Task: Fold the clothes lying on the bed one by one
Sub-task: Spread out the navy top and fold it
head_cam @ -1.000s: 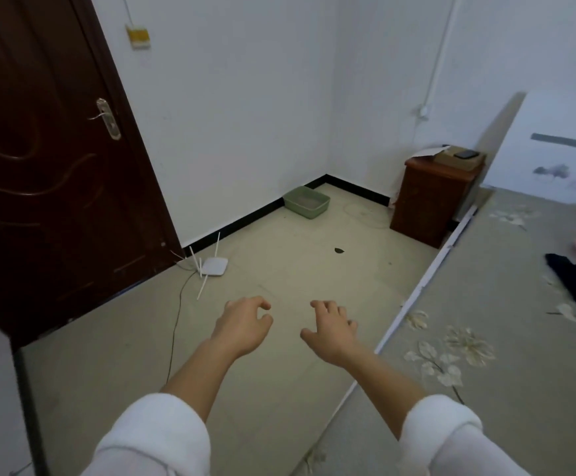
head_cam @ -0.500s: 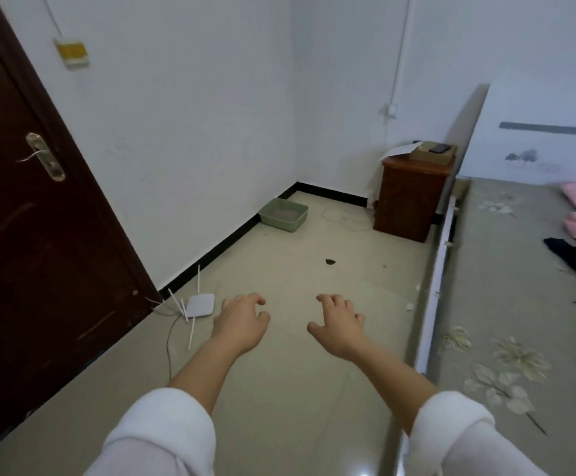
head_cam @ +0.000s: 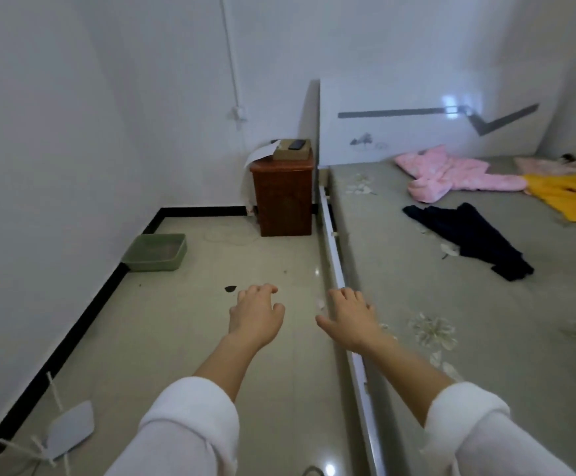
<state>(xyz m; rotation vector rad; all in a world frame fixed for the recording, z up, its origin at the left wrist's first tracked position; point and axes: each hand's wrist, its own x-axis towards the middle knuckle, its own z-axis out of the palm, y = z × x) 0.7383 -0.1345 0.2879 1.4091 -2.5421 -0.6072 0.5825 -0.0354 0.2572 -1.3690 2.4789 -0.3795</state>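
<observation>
From the head camera I have both hands out in front of me. My left hand [head_cam: 257, 316] hangs over the floor tiles and my right hand [head_cam: 348, 321] over the near edge of the bed [head_cam: 400, 304], above its white side rail [head_cam: 334, 269]. Both are released, fingers loosely curled, holding nothing.

The clothes lie well apart from my hands, up towards the headboard [head_cam: 417, 132]. The dark garment [head_cam: 468, 238] is the nearest, spread crookedly on the sheet. Beyond it is the pink padded garment [head_cam: 451, 176], and just beside that the yellow garment [head_cam: 568, 197]. None of them is folded, so I judge the task has hardly begun.

The main risk I see is the reach. Stretching from here would have me drag the dark garment by one corner and bunch it instead of laying it flat. The pink sleeve seems to touch the yellow garment, so a careless pull could bring both along and spoil the one-by-one order. A pinkish cloth [head_cam: 551, 164] sits at the far right by the wall; the wide lens smears it, so I cannot tell whether it is another garment. On the floor to my left a white router [head_cam: 70, 427] and its cable could catch a foot as I step along the bed.
</observation>
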